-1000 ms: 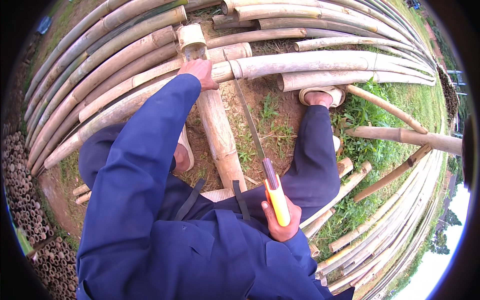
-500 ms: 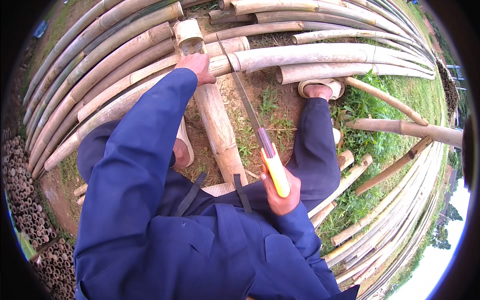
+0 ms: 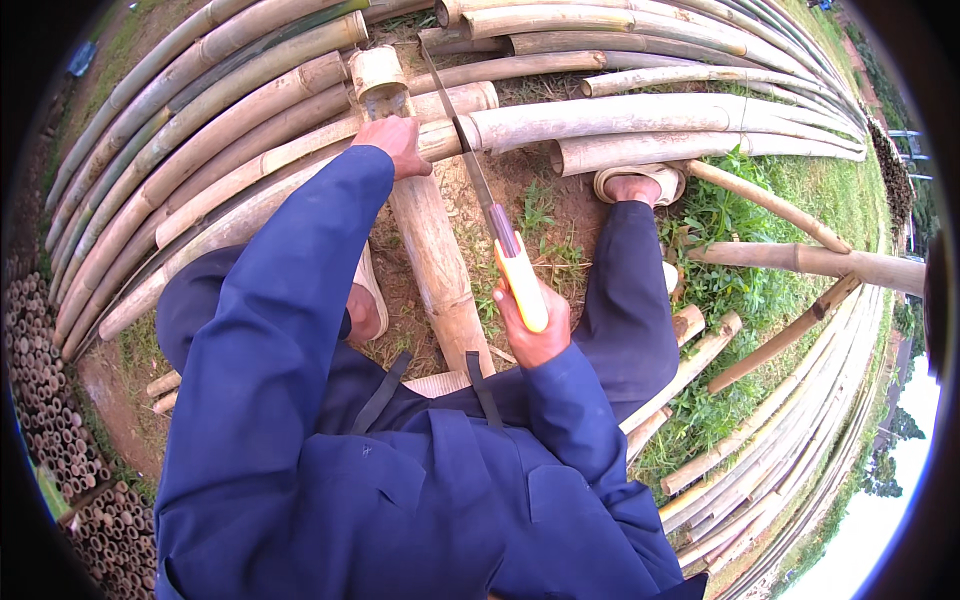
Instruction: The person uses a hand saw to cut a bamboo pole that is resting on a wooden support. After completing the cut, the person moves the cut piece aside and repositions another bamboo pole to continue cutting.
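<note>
In my right hand (image 3: 538, 325) is a handsaw (image 3: 520, 285) with a yellow and dark red handle, my fingers wrapped round it. Its long blade points away from me and lies across a pale bamboo pole (image 3: 620, 118), at the pole's darker joint. Just left of the blade, my left hand (image 3: 393, 143) grips the same pole from above. Beneath the pole, a thick bamboo support (image 3: 440, 250) runs from between my legs to a notched far end. My left fingers partly hide where pole and support meet.
Several bamboo poles (image 3: 230, 120) lie side by side at the far left, with more across the far side. A slanting bamboo frame (image 3: 800, 257) stands at right, by green plants (image 3: 735, 205). Stacked cut bamboo pieces (image 3: 60, 430) are at left. My sandalled feet flank the support.
My right hand has pushed the saw forward and slightly left, so its tip reaches farther past the pole. The left hand keeps its grip almost in place.
</note>
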### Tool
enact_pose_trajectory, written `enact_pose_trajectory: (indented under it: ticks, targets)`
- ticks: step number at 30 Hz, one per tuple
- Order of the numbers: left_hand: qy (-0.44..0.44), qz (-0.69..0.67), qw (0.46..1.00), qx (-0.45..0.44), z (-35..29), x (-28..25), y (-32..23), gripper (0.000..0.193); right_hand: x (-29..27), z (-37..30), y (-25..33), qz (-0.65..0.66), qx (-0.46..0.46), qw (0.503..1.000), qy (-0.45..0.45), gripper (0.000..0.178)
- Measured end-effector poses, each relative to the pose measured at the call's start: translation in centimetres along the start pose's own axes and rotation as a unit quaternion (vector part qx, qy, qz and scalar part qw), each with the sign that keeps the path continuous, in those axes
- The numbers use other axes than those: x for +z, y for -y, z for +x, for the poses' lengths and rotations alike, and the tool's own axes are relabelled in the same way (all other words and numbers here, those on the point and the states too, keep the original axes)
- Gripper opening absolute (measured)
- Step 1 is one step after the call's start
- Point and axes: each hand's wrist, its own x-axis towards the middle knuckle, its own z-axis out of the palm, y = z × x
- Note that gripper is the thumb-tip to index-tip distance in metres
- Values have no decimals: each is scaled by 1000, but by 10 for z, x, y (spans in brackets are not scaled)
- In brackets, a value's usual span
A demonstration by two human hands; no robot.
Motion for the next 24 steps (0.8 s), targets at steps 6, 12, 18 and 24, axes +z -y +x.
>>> enact_pose_trajectory:
  ticks: [6, 12, 18, 24]
  targets:
    - [-1, -16, 1000, 4, -3, 1, 0, 64, -32, -106, 16, -72, -6, 997, -27, 31]
    - [-8, -17, 1000, 11, 4, -4, -9, 64, 39, 89, 2, -37, -84, 995, -40, 10]
    - [-43, -38, 998, 11, 1, 22, 11, 64, 3, -12, -13, 22, -5, 998, -57, 18]
    - [-131, -5, 990, 54, -6, 34, 11, 72, -26, -73, 7, -63, -40, 996, -40, 27]
